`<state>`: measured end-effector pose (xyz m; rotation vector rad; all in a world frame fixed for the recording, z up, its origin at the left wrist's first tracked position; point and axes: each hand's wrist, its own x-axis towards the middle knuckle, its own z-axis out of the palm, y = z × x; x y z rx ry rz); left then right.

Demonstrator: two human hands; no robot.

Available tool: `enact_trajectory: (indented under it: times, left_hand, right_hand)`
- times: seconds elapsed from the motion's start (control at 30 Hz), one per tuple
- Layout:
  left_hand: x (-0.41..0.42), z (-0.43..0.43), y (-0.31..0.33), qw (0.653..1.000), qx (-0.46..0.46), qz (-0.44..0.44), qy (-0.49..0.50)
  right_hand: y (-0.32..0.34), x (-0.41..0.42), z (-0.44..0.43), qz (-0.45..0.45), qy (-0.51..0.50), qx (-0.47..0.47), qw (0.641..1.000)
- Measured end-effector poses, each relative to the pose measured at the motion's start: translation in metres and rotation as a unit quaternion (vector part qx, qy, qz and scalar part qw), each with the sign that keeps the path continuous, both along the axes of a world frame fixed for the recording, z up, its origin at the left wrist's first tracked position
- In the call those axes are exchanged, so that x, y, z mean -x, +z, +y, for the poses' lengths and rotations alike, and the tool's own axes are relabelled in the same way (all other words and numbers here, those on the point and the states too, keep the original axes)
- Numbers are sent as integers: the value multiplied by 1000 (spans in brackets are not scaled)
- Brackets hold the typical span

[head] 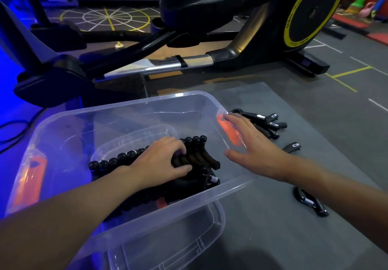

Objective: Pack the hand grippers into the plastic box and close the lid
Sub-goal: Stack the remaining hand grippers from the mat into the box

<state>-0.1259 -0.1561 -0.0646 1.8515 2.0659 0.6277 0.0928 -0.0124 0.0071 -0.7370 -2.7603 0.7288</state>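
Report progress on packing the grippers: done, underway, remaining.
Done: a row of packed grippers lies in the plastic box. Underway: the left hand grips them; the right hand is open at the box rim. Remaining: loose grippers and a lone gripper on the mat; no lid on.

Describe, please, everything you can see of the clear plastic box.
The plastic box is clear, rectangular and round-cornered, with an orange latch at each end. It sits open, lid off, on the grey mat. A row of black hand grippers lies inside, gripped by the left hand; the open right hand touches its right rim.
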Motion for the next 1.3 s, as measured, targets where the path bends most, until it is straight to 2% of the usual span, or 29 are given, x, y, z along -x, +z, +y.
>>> enact_trajectory:
  times: [0.13, 0.27, 0.33, 0.47, 0.5, 0.57, 0.67, 0.9, 1.0, 1.17, 1.3]
  left_hand:
    - [-22, 33, 29, 995, -89, -39, 0]
    - [-58, 63, 57, 993, -110, -30, -31]
    - [-75, 70, 65, 995, -95, -16, -36]
    - [-104, 74, 63, 996, -69, 29, -47]
    - [-107, 73, 60, 996, -71, 35, -47]
    - [-106, 70, 56, 996, -73, 39, -39]
    - [-101, 69, 55, 997, -68, 33, -35]
    - [-99, 72, 54, 996, -72, 29, -39]
    - [-97, 73, 54, 996, -67, 31, -47]
    - [-96, 73, 55, 996, -66, 35, -52]
    - [-98, 73, 61, 996, -59, 43, -54]
  right_hand:
    - [-2, -16, 2, 43, -47, 28, 998]
    - [-21, -41, 22, 112, -153, 46, 981]
    - [-47, -57, 36, 79, -217, 56, 971]
    - [-118, -103, 61, -71, -305, 60, 948]
    - [-133, -114, 66, -82, -326, 65, 939]
    - [-153, -130, 74, -46, -395, 96, 912]
    - [-170, -140, 88, -4, -489, 93, 867]
    - [-185, -133, 127, 60, -517, 129, 844]
    - [-191, -134, 126, 94, -531, 122, 833]
    - [-182, -123, 118, 102, -519, 120, 840]
    - [-169, -115, 113, 144, -533, 133, 823]
